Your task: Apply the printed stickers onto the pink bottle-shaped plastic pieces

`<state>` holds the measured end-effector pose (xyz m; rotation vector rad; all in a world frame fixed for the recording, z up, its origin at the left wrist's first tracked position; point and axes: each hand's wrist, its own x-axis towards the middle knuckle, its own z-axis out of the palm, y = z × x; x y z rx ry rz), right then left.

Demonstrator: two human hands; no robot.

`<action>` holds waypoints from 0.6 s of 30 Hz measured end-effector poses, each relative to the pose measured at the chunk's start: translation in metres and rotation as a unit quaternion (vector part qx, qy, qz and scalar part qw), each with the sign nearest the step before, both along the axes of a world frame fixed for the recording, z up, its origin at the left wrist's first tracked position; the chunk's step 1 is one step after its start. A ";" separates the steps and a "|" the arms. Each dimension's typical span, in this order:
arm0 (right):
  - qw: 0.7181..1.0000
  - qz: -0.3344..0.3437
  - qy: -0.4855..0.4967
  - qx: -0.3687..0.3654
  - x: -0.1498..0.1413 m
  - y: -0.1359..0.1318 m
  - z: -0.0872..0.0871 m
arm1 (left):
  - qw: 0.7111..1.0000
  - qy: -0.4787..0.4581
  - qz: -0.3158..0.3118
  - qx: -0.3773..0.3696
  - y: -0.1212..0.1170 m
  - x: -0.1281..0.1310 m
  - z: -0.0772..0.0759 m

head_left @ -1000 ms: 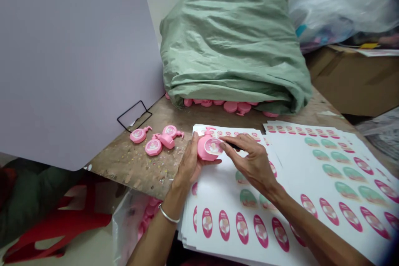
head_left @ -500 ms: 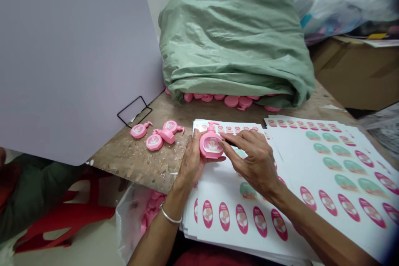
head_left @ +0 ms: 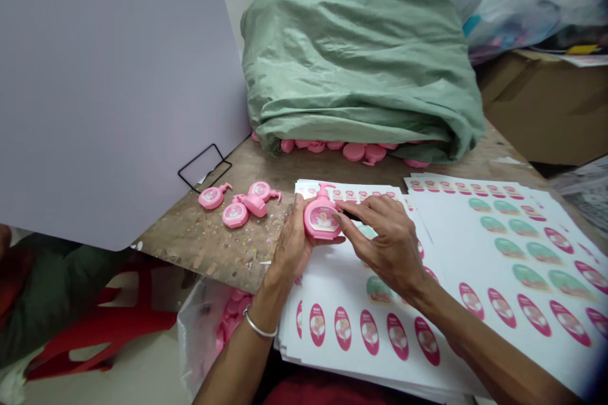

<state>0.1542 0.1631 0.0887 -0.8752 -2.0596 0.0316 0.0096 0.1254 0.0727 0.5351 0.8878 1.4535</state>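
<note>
In my left hand (head_left: 293, 239) is a small pink toy pump bottle (head_left: 323, 233), held upright by its side and base. A picture label (head_left: 325, 218) covers its front. My right hand (head_left: 387, 237) is closed on a thin dark tool (head_left: 350, 215), whose tip reaches the label's right edge; its exact kind is mostly hidden by the fingers. Beneath both hands lies a stack of sticker sheets (head_left: 327, 278) printed with pink ovals and green shapes. Several more pink bottles (head_left: 235, 215) lie to the left on the wooden table (head_left: 190, 237).
A second sticker sheet stack (head_left: 456, 234) lies at right. Behind stands a large green sack (head_left: 361, 57), pink bottles showing under it. A black wire stand (head_left: 205, 168) is beside a grey panel (head_left: 109, 88). Below left are a plastic bag (head_left: 194, 329) and a red stool (head_left: 104, 329).
The view has shifted very slightly. Both hands keep the same hold on the bottle and the dark tool, with almost no movement.
</note>
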 end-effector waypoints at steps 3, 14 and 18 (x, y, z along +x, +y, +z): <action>1.000 0.000 0.001 0.001 0.000 0.000 0.001 | 1.000 0.001 -0.002 0.004 0.000 0.000 0.000; 1.000 -0.007 -0.004 -0.011 0.000 0.000 0.002 | 0.999 0.031 -0.020 0.020 -0.004 0.001 0.010; 0.999 -0.014 -0.033 -0.001 0.001 -0.002 0.003 | 0.997 0.050 -0.053 0.040 -0.008 -0.001 0.009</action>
